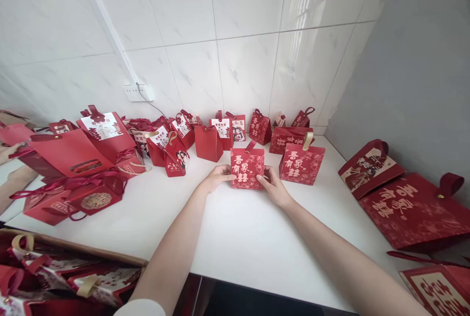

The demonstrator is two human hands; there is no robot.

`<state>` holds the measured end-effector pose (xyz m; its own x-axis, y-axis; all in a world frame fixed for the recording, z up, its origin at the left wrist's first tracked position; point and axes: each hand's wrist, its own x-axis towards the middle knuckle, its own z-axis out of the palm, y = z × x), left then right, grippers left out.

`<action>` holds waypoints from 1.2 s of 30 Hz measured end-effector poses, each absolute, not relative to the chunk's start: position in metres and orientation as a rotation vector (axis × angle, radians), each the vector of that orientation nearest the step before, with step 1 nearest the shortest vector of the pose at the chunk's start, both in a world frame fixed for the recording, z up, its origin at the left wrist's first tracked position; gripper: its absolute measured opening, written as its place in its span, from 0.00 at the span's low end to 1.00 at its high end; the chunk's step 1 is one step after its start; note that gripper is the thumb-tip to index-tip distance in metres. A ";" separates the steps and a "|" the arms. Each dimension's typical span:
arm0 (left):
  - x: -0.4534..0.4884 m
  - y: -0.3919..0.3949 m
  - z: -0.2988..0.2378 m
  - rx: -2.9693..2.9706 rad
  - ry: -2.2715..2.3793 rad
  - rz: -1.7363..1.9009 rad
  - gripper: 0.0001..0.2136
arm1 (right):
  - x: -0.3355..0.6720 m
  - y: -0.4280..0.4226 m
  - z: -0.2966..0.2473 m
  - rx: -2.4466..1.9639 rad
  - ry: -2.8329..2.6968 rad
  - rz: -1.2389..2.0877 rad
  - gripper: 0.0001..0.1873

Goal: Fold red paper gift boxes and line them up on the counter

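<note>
Both of my hands hold one red gift box (246, 169) upright at the middle of the white table. It has pale Chinese characters, a floral print and a dark red strap on top. My left hand (217, 179) grips its left side, thumb on the front. On the right side, my right hand (273, 183) does the same, its thumb near the lower right of the front. A similar gift box with a gold strap (303, 164) stands just right of my right hand. Behind and left is a plain red box (208, 142).
Several red boxes line the tiled wall (191, 66). More boxes, including one with a gold emblem (97, 199), crowd the left, beside another person's hand (22, 176). A carton (121, 256) of boxes sits front left. A large red box (414, 208) leans at right.
</note>
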<state>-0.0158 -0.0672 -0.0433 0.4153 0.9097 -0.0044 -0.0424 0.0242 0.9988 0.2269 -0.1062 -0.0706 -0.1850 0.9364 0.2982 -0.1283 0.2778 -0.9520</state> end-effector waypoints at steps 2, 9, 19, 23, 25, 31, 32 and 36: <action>-0.014 -0.067 -0.043 1.364 0.888 0.932 0.17 | 0.227 -0.104 -0.071 -0.820 -1.400 1.151 0.19; 0.002 -0.082 -0.040 1.300 0.905 1.016 0.23 | 0.230 -0.107 -0.067 -1.033 -1.415 0.965 0.20; 0.036 -0.112 0.007 1.351 0.830 1.342 0.19 | 0.211 -0.144 -0.030 -0.862 -1.380 0.476 0.22; 0.041 -0.122 0.017 1.399 0.803 1.308 0.14 | 0.215 -0.136 0.010 -0.852 -1.470 0.429 0.12; 0.042 -0.124 0.018 1.411 0.806 1.320 0.12 | 0.217 -0.129 0.030 -0.875 -1.571 0.501 0.09; 0.045 -0.122 0.011 1.442 0.943 1.348 0.11 | 0.214 -0.123 0.052 -0.814 -1.562 0.653 0.09; 0.046 -0.122 0.010 1.442 0.963 1.360 0.11 | 0.214 -0.124 0.051 -0.799 -1.559 0.602 0.07; 0.046 -0.121 0.007 1.435 1.046 1.456 0.11 | 0.223 -0.127 0.047 -0.645 -1.809 0.416 0.03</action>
<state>0.0463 -0.1211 0.0067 -0.0141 0.9478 0.3187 -0.0011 -0.3187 0.9479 0.2226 -0.1270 0.0471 -0.2348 0.6136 0.7539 0.2227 0.7889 -0.5727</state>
